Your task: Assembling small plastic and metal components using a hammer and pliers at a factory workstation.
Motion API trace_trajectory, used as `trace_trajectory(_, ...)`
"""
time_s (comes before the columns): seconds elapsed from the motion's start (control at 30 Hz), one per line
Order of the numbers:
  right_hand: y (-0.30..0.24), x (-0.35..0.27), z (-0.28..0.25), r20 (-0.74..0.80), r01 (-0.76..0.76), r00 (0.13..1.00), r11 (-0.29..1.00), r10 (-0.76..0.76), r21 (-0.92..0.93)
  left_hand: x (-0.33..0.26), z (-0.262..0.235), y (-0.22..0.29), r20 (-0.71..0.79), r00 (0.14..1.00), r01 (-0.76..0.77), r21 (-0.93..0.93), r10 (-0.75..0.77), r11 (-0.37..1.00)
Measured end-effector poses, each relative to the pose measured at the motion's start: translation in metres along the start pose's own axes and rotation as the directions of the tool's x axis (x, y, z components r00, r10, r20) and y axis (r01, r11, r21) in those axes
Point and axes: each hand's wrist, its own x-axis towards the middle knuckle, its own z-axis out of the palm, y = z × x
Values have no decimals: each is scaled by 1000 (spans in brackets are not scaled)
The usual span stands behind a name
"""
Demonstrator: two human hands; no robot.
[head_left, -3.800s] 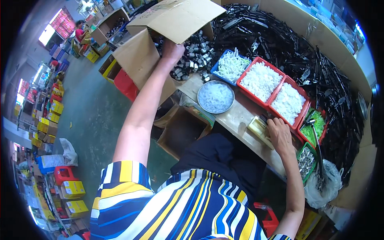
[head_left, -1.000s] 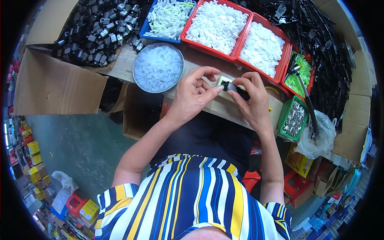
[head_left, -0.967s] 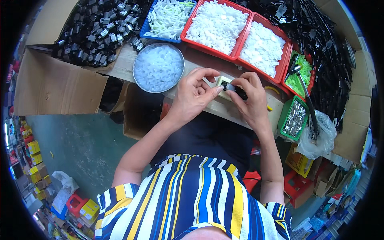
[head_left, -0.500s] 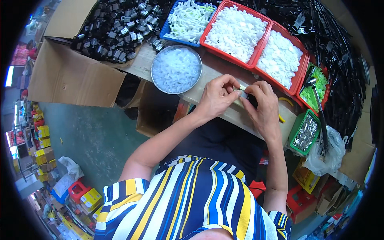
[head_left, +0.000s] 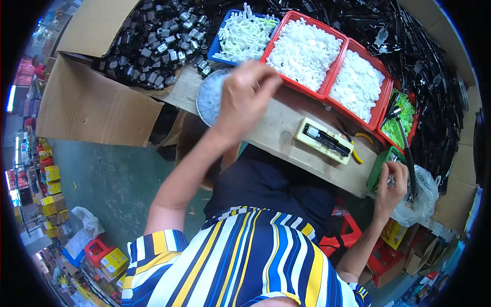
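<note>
left hand [head_left: 249, 98]: we see it over the round metal bowl of small white parts [head_left: 207, 97], fingers bunched downward; what it pinches, if anything, we cannot tell (blurred).
right hand [head_left: 391, 184]: at the small green plastic bin of metal bits [head_left: 377, 171] by the bench's right end, fingers curled at its rim; whether they grip a piece we cannot tell.
workpiece: the cream rectangular block with a black part seated in it [head_left: 325, 140] lies on the wooden bench [head_left: 279, 134] between our two hands, nobody touching it.
risk 1: we judge the left forearm, reaching across the bowl, could tip it off the bench edge (it overhangs slightly).
risk 2: tiny white parts may slip from a bunched pinch and drop to the green floor [head_left: 110, 179].
risk 3: the right hand works at the bench's edge, so metal bits could fall past the bin.
risk 4: the block sits loose; a knock from either wrist would shift it.
count, red plastic trays of white parts: two [head_left: 303, 51] [head_left: 358, 84].
count, blue tray of white clips [head_left: 244, 36]: one.
count, green bins: two (the far one holds bright green pieces [head_left: 403, 116]).
count, yellow-handled pliers [head_left: 358, 148]: one.
count, open cardboard box of black parts [head_left: 92, 105]: one.
</note>
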Motion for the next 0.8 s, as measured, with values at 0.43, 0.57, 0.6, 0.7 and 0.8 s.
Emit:
trace_trajectory(0.43, 33, -4, -8, -21, -106, 994, 986, 104, -129, 71, -31, -62, 151, 986, -133, 495, 65, 859)
trace_trajectory(0.57, 39, -7, -16, -42, -179, 983, 984, 180, 7, 75, -23, -52, 167, 985, -115, 458, 43, 882)
trace_trajectory(0.6, 38, -6, -18, -54, -192, 979, 981, 194, 38, 76, -23, -54, 171, 984, -120, 461, 45, 879)
trace_trajectory(0.7, 41, -6, -21, -76, -204, 975, 976, 209, 74, 79, -24, -56, 194, 974, -196, 463, 117, 865)
trace_trajectory(0.8, 44, -7, -23, -69, -237, 968, 969, 242, 73, 80, -28, -46, 162, 983, -155, 456, 89, 876)
